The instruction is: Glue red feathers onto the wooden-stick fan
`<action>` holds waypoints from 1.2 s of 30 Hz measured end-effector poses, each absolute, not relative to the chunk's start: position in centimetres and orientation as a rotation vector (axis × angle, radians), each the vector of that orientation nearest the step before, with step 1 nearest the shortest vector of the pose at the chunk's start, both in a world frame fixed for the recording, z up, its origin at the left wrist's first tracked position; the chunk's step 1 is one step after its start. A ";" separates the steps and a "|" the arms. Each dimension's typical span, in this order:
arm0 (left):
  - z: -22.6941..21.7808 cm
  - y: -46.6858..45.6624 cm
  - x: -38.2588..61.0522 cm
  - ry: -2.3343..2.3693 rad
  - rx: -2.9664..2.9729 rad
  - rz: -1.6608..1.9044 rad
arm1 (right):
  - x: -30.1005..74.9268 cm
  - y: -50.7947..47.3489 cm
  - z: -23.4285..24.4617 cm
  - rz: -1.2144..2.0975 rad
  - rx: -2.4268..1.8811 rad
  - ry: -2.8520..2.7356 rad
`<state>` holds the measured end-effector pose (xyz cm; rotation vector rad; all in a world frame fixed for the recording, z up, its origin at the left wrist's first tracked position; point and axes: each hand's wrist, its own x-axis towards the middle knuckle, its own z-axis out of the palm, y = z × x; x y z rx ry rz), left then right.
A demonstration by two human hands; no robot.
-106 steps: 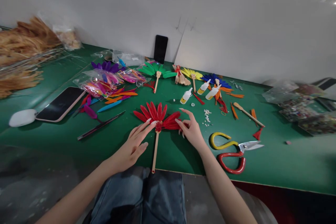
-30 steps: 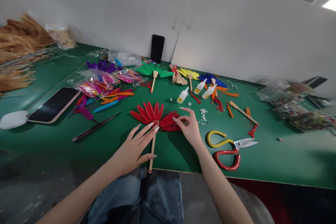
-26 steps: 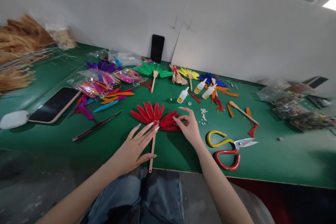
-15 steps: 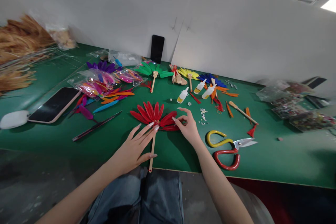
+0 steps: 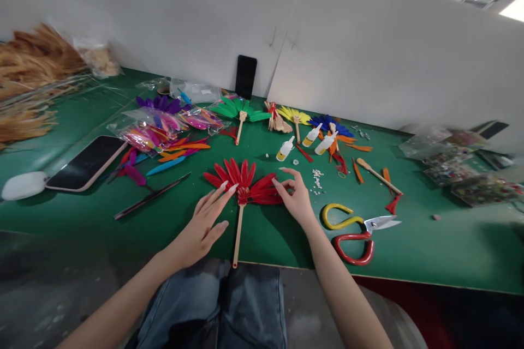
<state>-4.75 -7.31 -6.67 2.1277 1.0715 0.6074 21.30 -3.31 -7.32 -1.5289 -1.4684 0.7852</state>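
On the table edge before me lies a fan of red feathers [image 5: 233, 173] on a thin wooden stick [image 5: 238, 234], its handle end pointing toward me. My left hand [image 5: 204, 221] is spread, fingers straight, at the left feathers; whether the fingertips touch them or hover I cannot tell. At the fan's right side my right hand [image 5: 295, 193] has its fingers bent, thumb and forefinger closed at the tips of the right feathers. To its right lie small white beads [image 5: 316, 180] and scissors [image 5: 362, 223] with one yellow and one red handle.
Glue bottles [image 5: 285, 148] stand behind the fan. Farther back lie finished-looking fans, such as a green one [image 5: 233, 106] and a yellow one [image 5: 292, 114]. Tweezers [image 5: 151, 196], a phone [image 5: 88, 163] and bagged feathers [image 5: 151, 128] are left; a wooden stick [image 5: 379, 174] lies right.
My left hand has lifted off the fan's centre and moved left and back, baring the middle and the upper stick. My right fingers have shifted slightly right along the feather tips.
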 end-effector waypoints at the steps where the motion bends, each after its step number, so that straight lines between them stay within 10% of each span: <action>1: -6.6 -7.3 -4.8 1.062 1.994 0.680 | 21.5 -3.3 -7.3 0.740 -1.548 -1.449; 10: -3.4 -6.8 -4.6 0.571 0.754 1.033 | 22.9 -4.6 -6.7 0.219 -1.404 -1.201; 36: -0.6 -4.8 -3.3 0.006 0.346 0.863 | 12.1 -3.1 0.3 1.138 -1.150 -1.291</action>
